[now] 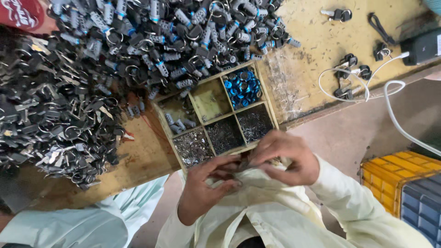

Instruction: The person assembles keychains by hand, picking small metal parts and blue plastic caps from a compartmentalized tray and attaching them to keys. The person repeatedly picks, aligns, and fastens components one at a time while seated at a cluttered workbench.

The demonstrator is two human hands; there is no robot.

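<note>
Pinching small dark metal part (242, 165) between both hands: left hand (204, 188) and right hand (287, 158) fingers closed on it, near wooden divided tray (264, 94) on counter (317, 41); better keep grip steady, close over tray.

— What is the person wearing?

— A pale cream shirt with long sleeves; the cloth is thin and creased, and a buttoned placket runs down the chest (a couple of small buttons show).

— And the hands?

— The left hand (204, 186) and right hand (287, 156) are both bare, with no gloves, rings or watch, and the cuffs sit at the wrists.
</note>
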